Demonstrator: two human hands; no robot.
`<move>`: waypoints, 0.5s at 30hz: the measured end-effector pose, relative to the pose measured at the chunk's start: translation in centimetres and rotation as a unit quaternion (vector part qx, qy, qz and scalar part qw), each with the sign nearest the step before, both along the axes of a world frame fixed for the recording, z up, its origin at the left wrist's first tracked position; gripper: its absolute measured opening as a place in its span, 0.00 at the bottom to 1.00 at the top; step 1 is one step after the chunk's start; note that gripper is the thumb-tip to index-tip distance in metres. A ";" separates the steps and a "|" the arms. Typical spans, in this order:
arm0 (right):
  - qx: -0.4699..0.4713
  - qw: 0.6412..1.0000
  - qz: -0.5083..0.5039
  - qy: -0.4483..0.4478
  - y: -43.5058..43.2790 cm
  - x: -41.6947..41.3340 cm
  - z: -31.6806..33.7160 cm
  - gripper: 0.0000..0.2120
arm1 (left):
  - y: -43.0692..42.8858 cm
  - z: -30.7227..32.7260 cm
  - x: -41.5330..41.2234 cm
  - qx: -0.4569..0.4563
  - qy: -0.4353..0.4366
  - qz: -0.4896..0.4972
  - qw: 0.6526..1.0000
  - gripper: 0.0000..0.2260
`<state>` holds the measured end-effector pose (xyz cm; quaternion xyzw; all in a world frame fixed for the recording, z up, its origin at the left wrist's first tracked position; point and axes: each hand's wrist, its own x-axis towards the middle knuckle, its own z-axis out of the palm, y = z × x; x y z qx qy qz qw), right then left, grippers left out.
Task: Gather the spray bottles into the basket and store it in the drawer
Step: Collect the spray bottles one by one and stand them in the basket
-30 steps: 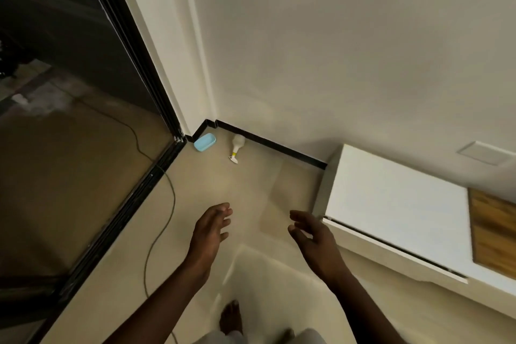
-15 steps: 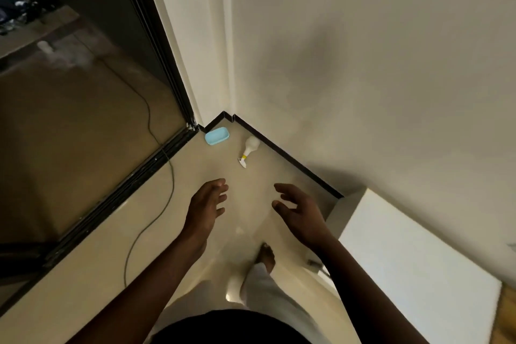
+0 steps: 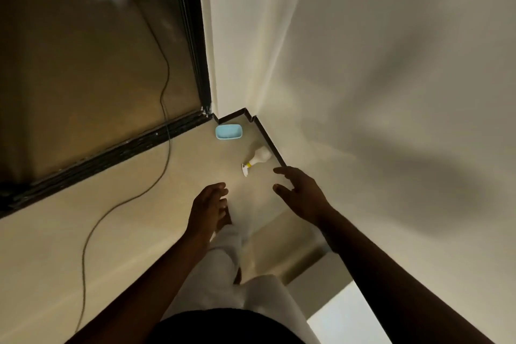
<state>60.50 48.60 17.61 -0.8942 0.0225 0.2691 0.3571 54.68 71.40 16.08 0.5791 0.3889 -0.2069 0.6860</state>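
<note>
**A room corner with a trailing cable**

A pale tiled floor (image 3: pixel 69 246) meets a cream wall (image 3: pixel 391 64) along a black skirting strip (image 3: pixel 269 145) that steps round the corner. To the left stands a dark glass door (image 3: pixel 83 64) in a black frame (image 3: pixel 111 153). A thin cable (image 3: pixel 156 190) snakes across the floor and passes under the frame. White trouser legs (image 3: pixel 223 268) show below, and the corner of a white cabinet (image 3: pixel 343 318) at the lower right.
</note>
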 end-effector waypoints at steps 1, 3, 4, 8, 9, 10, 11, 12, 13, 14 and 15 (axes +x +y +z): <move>-0.009 1.000 0.016 0.002 -0.2 1.7 -0.7 0.21 | -0.4 -1.2 0.9 -0.005 0.010 0.009 1.000 0.13; -0.020 0.999 0.037 0.003 -0.6 4.9 -2.2 0.21 | -1.5 -3.6 2.3 -0.018 0.028 0.022 0.999 0.10; -0.030 0.998 0.052 0.009 -0.7 6.4 -3.3 0.21 | -2.1 -4.7 3.0 -0.025 0.040 0.032 0.998 0.08; -0.061 0.991 0.110 0.038 -1.3 11.6 -9.0 0.24 | -4.7 -10.1 5.7 -0.069 0.106 0.095 0.987 0.08; -0.069 0.988 0.127 0.050 -1.4 12.8 -10.9 0.25 | -5.3 -11.9 6.5 -0.085 0.123 0.117 0.982 0.09; -0.076 0.984 0.148 0.056 -1.5 14.0 -13.2 0.26 | -6.0 -14.1 7.2 -0.097 0.137 0.137 0.976 0.11; -0.084 0.980 0.170 0.060 -1.7 15.1 -15.7 0.26 | -6.8 -16.2 7.9 -0.108 0.150 0.159 0.970 0.12; -0.087 0.976 0.186 0.066 -1.8 16.0 -18.0 0.27 | -7.5 -18.0 8.6 -0.112 0.162 0.175 0.965 0.11; -0.091 0.973 0.199 0.072 -2.0 16.8 -20.8 0.27 | -8.3 -20.2 9.3 -0.107 0.170 0.190 0.961 0.10; -0.096 0.970 0.211 0.076 -2.1 17.7 -23.6 0.27 | -9.2 -22.5 10.0 -0.100 0.180 0.205 0.957 0.09; -0.104 0.967 0.219 0.080 -2.3 18.5 -26.8 0.27 | -10.1 -25.0 10.8 -0.100 0.191 0.221 0.951 0.09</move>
